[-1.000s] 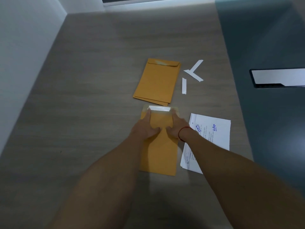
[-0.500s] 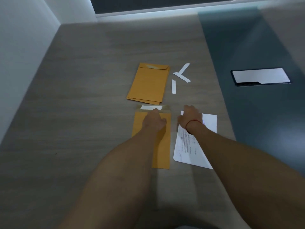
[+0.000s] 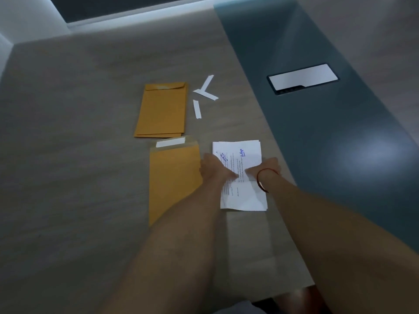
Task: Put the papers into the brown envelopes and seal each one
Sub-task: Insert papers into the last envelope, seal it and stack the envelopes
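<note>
A stack of white printed papers lies on the grey table, right of a brown envelope whose flap is open at the top, with a white strip across it. My left hand grips the papers' left edge and my right hand their right edge, both thumbs lying on top of the sheet. A red band circles my right wrist. A stack of brown envelopes with their flaps folded down lies beyond the open one.
Three peeled white strips lie right of the envelope stack. A dark blue-grey band runs along the table's right side and bears a flat light rectangle. A wall borders the table on the left. The table's near edge shows at bottom right.
Both hands left the open envelope and moved right onto the papers: the right hand went first, the left followed. The view has shifted, so everything sits lower and further left.
</note>
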`<act>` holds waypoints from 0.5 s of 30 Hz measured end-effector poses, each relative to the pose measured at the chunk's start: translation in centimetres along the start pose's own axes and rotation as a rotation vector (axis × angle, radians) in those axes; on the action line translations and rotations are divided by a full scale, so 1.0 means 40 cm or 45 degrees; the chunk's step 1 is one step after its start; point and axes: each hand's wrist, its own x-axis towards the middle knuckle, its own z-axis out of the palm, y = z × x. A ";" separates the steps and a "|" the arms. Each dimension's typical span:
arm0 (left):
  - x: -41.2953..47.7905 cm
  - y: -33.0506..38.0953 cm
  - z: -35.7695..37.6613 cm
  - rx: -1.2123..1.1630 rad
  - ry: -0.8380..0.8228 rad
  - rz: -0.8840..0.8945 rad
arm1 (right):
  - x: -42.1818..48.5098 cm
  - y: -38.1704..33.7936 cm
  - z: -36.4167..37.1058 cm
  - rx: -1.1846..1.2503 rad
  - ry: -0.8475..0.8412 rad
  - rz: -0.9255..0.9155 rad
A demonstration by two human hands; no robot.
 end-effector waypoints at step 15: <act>0.053 -0.033 -0.134 -0.567 0.111 0.042 | -0.030 -0.131 -0.040 0.274 -0.419 -0.309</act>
